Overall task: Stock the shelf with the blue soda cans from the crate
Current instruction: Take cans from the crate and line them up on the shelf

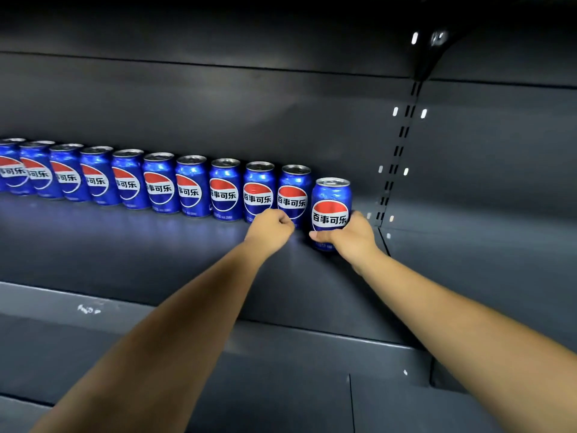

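Several blue soda cans (160, 182) stand upright in a row along the back of the dark grey shelf (156, 245), from the far left to the middle. At the row's right end my right hand (349, 237) grips the lower part of one more blue can (331, 201), which sits slightly forward of the row. My left hand (270, 226) is curled into a fist just in front of the last two cans of the row; whether it touches them I cannot tell. The crate is out of view.
A slotted upright (396, 151) divides the back wall just right of the held can. More shelf board (484, 260) extends to the right of it. A bracket (431, 57) carries the shelf above. A lower grey ledge (281, 385) runs along the bottom.
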